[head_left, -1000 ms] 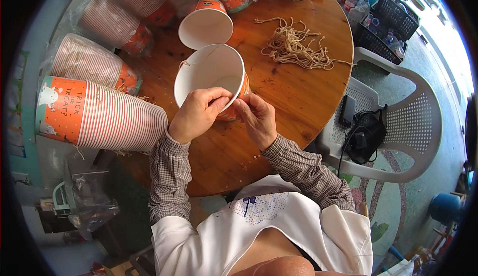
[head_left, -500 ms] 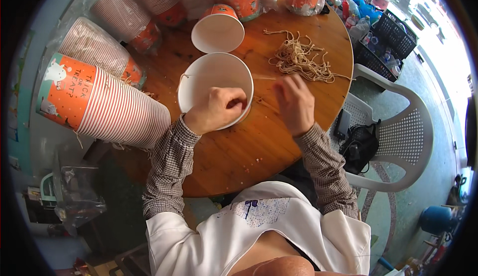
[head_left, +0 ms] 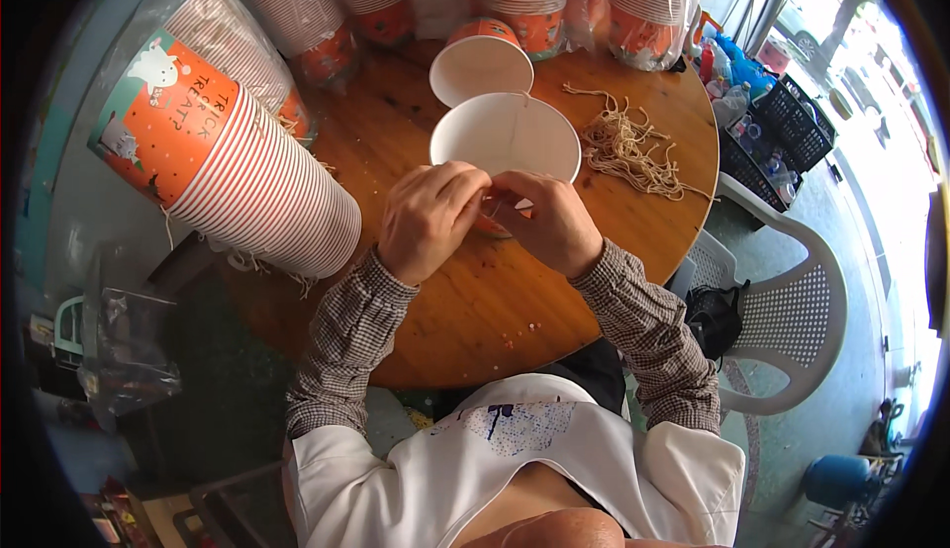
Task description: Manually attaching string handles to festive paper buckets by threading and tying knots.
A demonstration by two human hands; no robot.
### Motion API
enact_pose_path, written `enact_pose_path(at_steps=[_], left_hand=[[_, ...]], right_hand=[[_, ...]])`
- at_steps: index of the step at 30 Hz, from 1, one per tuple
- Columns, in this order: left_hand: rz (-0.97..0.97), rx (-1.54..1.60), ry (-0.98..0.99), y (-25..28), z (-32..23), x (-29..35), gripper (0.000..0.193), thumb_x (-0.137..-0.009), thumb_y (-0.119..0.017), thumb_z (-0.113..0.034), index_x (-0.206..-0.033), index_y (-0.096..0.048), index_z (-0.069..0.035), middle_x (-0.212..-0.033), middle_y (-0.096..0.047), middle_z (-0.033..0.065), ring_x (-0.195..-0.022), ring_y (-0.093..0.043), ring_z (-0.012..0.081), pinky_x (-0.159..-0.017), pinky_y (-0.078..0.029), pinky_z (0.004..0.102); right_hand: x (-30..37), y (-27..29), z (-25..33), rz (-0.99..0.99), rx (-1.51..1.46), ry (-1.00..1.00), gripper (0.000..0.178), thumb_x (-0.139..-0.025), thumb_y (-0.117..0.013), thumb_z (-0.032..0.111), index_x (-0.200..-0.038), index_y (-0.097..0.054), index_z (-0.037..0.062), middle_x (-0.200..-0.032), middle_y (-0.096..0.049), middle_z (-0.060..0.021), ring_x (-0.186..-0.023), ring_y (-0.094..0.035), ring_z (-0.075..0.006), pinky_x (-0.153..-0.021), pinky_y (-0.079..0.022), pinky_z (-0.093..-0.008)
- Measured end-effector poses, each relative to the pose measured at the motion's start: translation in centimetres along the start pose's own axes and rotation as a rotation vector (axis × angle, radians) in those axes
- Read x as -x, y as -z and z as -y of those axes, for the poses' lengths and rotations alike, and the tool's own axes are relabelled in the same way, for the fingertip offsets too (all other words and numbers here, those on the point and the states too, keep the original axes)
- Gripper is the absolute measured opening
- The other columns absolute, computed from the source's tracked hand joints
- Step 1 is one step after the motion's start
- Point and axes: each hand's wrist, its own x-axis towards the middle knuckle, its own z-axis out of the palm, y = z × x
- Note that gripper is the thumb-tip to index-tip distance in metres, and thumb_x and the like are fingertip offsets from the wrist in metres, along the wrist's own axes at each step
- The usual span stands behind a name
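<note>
In the middle of the table, a white-lined paper bucket sits tilted with its mouth toward me. A thin cord shows at its far rim. Both hands meet at the bucket's near side, fingertips almost touching. My left hand is closed in a pinch. My right hand is pinched as well, thumb and fingers together. Whatever lies between the fingertips is too small and hidden to make out. Behind the bucket stands a second orange paper bucket. To the right lies a loose pile of beige cords.
A long stack of nested orange buckets leans at the left table edge. Several bagged stacks line the back. On the right are a white plastic chair holding a black bag, and black crates with bottles.
My hands have come together at the bucket's near side; the right was apart before. The bucket has turned, bringing the cord from its left rim to the far rim. The view has shifted.
</note>
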Motion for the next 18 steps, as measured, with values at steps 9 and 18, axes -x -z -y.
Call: enact_pose_path(at_steps=[9,18], left_hand=[[-0.137,0.436,0.418,-1.7,0.9,3.1,0.015,-0.089,-0.062,-0.008,-0.103,-0.064,-0.004,-0.093,-0.07,0.0076,-0.08,-0.067,0.0212,-0.09,-0.045,0.0365],[0.014,0.643,0.555,-1.9,0.9,2.8,0.014,-0.089,-0.063,-0.009,-0.1,-0.065,-0.001,-0.083,-0.071,0.0098,-0.075,-0.069,0.0143,-0.09,-0.046,0.0322]], right_hand=[[-0.2,-1.3,-0.3,-0.135,-0.046,0.049,0.013,-0.083,-0.066,0.002,-0.095,-0.066,0.0024,-0.088,-0.067,-0.0089,-0.078,-0.065,-0.0196,-0.07,-0.054,-0.0301],[-0.3,-1.2,-0.3,-0.129,-0.012,0.128,0.015,-0.081,-0.066,0.002,-0.096,-0.064,0.0042,-0.094,-0.061,-0.0095,-0.079,-0.065,-0.0254,-0.068,-0.055,-0.0328]])
